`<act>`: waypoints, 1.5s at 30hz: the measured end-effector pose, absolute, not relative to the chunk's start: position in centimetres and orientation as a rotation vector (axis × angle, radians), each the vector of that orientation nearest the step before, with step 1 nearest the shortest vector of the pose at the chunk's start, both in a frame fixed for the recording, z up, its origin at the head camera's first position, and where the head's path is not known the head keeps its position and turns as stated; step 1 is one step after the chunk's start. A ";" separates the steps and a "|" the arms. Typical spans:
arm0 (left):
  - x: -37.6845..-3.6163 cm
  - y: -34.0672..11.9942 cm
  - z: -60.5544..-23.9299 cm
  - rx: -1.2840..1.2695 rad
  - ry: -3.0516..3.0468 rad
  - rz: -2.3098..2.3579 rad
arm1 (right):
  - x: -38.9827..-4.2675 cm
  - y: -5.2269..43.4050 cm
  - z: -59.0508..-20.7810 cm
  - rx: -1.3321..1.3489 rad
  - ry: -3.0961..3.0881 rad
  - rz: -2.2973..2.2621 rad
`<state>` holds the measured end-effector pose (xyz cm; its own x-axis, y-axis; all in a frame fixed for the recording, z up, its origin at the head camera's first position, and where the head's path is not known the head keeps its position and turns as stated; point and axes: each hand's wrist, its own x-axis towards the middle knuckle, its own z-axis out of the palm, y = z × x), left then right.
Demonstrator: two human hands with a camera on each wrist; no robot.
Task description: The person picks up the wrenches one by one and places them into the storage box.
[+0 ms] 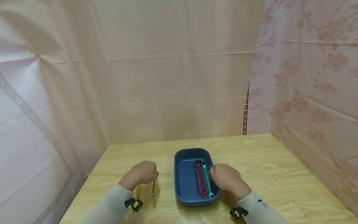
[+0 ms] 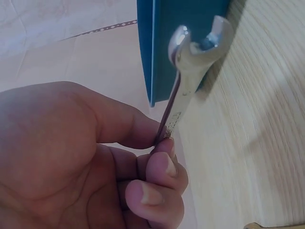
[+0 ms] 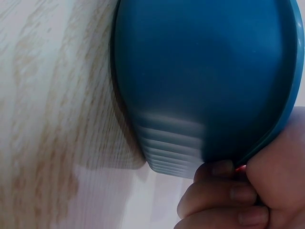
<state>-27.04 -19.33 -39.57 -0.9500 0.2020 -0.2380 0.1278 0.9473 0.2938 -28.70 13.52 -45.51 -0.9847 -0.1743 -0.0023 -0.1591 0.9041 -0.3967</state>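
My left hand [image 1: 144, 172] pinches a small silver wrench [image 2: 181, 102] between thumb and fingers, its open-ended jaw pointing away from the palm in the left wrist view. This wrench is held over the table, left of a blue plastic bin [image 1: 184, 183]. On the bin's right side, my right hand [image 1: 226, 177] grips the rim, thumb at the top edge and fingers curled against the outer wall [image 3: 200, 95]. Inside the bin lie a purple wrench [image 1: 196, 180], a red wrench [image 1: 200, 177] and a green wrench [image 1: 207, 180], side by side along the right half.
Beneath the left wrist, a yellow wrench-like tool [image 1: 138, 190] lies on the wooden table [image 1: 251, 155], partly covered by the sleeve. Beige cloth [image 1: 167, 77] hangs behind the table, and flowered cloth [image 1: 313, 87] hangs on the right.
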 end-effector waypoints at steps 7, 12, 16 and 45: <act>-26.9 -18.6 -39.5 0.281 2.862 0.395 | -28.6 13.6 -45.3 -0.245 3.003 -0.636; -26.7 -18.3 -39.5 0.283 2.877 0.412 | -28.5 13.6 -45.2 -0.231 2.995 -0.643; -26.6 -18.1 -39.2 0.297 2.879 0.420 | -28.5 13.5 -45.0 -0.230 2.995 -0.643; -27.0 -16.2 -38.1 0.379 2.883 0.371 | -28.7 13.5 -45.4 -0.255 3.028 -0.617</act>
